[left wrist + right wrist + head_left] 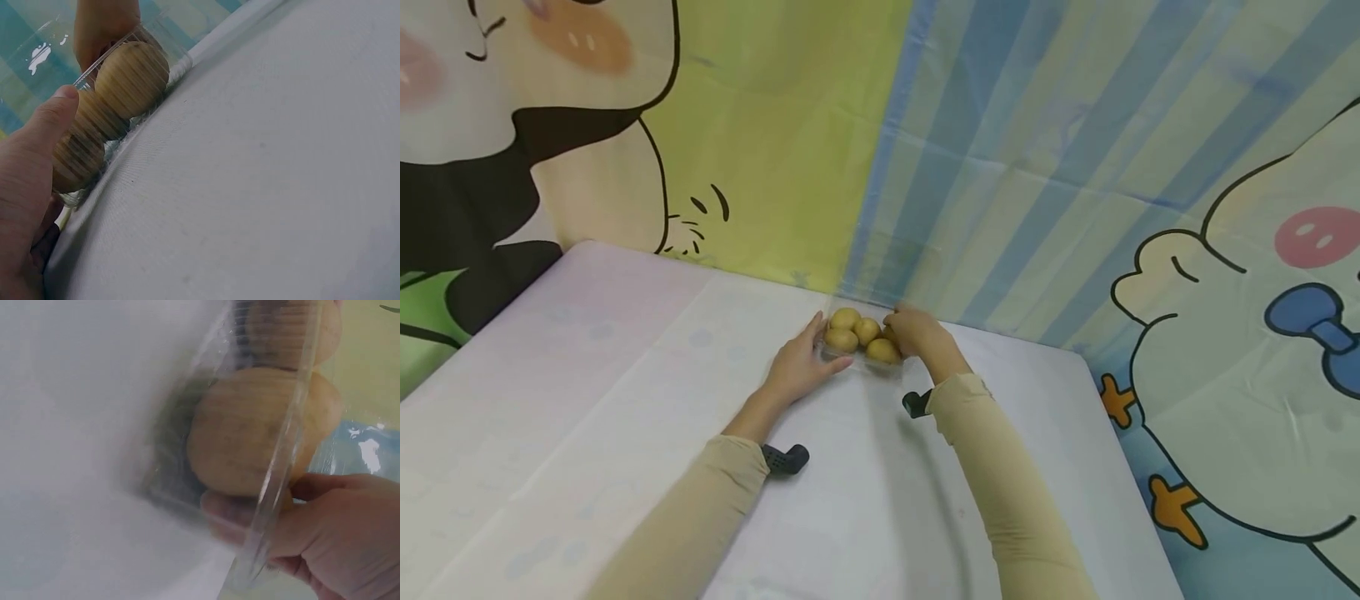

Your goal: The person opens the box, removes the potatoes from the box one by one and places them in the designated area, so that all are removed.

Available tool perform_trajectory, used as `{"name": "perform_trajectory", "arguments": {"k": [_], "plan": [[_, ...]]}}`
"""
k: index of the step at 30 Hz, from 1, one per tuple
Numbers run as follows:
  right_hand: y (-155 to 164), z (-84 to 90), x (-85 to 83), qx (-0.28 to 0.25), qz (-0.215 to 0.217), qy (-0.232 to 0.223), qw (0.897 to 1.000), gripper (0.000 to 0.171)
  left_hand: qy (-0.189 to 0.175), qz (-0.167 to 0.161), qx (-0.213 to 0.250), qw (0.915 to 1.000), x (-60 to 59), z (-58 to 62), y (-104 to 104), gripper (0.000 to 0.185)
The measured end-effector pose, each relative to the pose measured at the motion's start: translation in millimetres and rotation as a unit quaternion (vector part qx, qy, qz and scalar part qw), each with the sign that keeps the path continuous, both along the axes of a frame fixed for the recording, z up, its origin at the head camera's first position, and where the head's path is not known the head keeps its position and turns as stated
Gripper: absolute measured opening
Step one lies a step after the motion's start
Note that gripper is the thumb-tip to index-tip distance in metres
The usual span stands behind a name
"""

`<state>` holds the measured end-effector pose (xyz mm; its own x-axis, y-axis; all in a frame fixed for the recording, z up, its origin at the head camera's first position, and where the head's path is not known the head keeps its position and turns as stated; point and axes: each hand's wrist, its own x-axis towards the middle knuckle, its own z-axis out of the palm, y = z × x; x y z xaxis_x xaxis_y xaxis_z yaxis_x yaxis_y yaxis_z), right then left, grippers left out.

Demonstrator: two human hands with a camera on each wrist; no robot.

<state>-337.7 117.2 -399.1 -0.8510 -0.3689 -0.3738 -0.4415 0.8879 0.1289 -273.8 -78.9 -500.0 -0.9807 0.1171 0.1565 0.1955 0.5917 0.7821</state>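
Potatoes (867,331) in a clear container (272,481).
They lie between the left hand (799,364), its thumb and fingers spread against the container's end, and the right hand (917,333), whose fingers reach inside; whether these pinch a potato cannot be told.

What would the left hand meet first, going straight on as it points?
Probably the clear container, which the left hand seems to touch, then the potatoes inside; exact depth is unclear.

Cartoon curtains (775,150) enclose a (probably makeshift) studio.
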Motion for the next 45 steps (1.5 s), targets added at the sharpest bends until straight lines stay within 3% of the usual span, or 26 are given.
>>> {"name": "perform_trajectory", "arguments": {"k": [5, 14, 27, 38, 41, 45], "plan": [[8.5, -5.8, 0.8, -0.049, 0.011, 0.022, 0.998, 0.044, -0.006, 0.005, -0.003, 1.0, -0.4, 2.1, 0.2, 0.105], [22.2, -19.5, 2.8, -0.094, 0.031, 0.055, 0.994, 0.05, -0.004, 0.004, -0.007, 1.0, 1.5, 3.1, 1.3, 0.107], [32.6, -27.1, 4.8, -0.187, 0.041, 0.104, 0.976, 0.047, -0.003, 0.001, -0.005, 1.0, 2.1, 2.3, 1.1, 0.106], [38.0, -31.2, 9.7, -0.261, 0.006, 0.148, 0.954, 0.065, -0.005, 0.005, 0.008, 0.9999, 1.8, -1.2, 2.0, 0.103], [40.9, -30.5, 12.1, -0.292, -0.012, 0.16, 0.943, 0.067, -0.004, 0.009, 0.012, 0.9999, 2.1, -2.3, 2.7, 0.102], [45.6, -30.9, 15.2, -0.343, -0.058, 0.176, 0.921, 0.072, 0.002, 0.008, 0.011, 0.9999, 0.4, -3.8, 2.4, 0.102]]}}
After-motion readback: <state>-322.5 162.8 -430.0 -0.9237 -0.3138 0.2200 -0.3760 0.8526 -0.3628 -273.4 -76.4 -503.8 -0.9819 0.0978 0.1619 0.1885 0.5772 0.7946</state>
